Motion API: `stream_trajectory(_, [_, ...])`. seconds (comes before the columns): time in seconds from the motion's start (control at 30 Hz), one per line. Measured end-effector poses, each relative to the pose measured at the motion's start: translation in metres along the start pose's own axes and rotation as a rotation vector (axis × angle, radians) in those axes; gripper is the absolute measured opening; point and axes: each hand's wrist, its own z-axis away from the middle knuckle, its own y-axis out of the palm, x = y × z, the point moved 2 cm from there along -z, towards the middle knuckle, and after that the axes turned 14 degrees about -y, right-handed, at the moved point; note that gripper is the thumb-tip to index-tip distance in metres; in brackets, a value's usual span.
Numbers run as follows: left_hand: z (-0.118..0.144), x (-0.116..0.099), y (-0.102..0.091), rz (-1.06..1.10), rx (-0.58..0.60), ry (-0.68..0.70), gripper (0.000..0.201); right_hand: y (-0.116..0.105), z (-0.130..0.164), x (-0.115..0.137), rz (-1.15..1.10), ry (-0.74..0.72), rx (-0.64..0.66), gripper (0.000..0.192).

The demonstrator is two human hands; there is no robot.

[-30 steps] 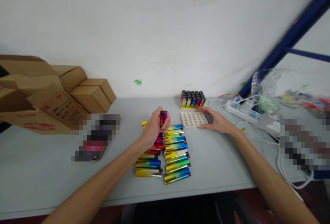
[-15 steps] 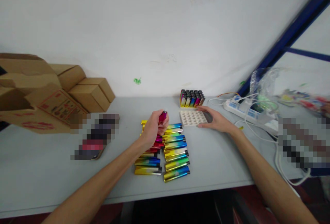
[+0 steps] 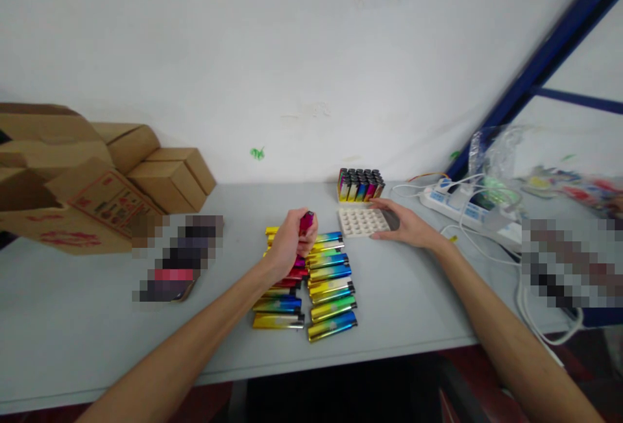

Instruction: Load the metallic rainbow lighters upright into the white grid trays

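My left hand (image 3: 292, 241) is closed around a magenta lighter (image 3: 306, 222), held upright above the table with its top end showing. Under and beside that hand, several shiny lighters lie in two columns: a left column (image 3: 278, 321) in yellow, blue and red, partly hidden by my hand, and a right column (image 3: 333, 326) in yellow, green and blue. My right hand (image 3: 403, 223) grips the right end of a white tray (image 3: 363, 222) with rows of small holes, thumb at the near edge and fingers at the far edge. Behind the tray stands a block of upright lighters (image 3: 360, 186).
Cardboard boxes (image 3: 165, 180) stand at the left, with a blurred-out phone-like object (image 3: 182, 261) in front. At the right lie a power strip (image 3: 467, 212) with white cables (image 3: 522, 306) and a clear plastic bag (image 3: 491, 157). A white wall (image 3: 292, 66) closes off the back.
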Motion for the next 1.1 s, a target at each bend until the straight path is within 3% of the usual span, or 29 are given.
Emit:
stream_trajectory(0.2, [0.0, 0.001, 0.0, 0.002, 0.019, -0.001, 0.036, -0.002, 0.0, 0.001, -0.026, -0.025, 0.022, 0.083])
stream_trajectory(0.4, [-0.003, 0.001, -0.001, -0.026, 0.052, -0.005, 0.051, -0.005, 0.0, 0.002, -0.053, -0.034, 0.029, 0.082])
stream_trajectory(0.57, [-0.005, -0.01, 0.003, 0.049, 0.127, 0.071, 0.036, -0.009, 0.001, -0.002, -0.068, -0.055, 0.029, 0.08])
stream_trajectory(0.7, [-0.012, -0.017, 0.011, 0.015, 0.071, 0.11, 0.038, -0.011, 0.002, -0.004, -0.055, -0.048, 0.025, 0.082])
stream_trajectory(0.97, [-0.054, -0.028, 0.051, -0.18, 0.143, 0.152, 0.035, -0.012, 0.006, -0.007, -0.091, -0.019, 0.018, 0.097])
stream_trajectory(1.1, [-0.09, -0.031, 0.065, -0.359, 0.001, 0.324, 0.034, -0.01, 0.005, -0.007, -0.085, -0.024, -0.022, 0.101])
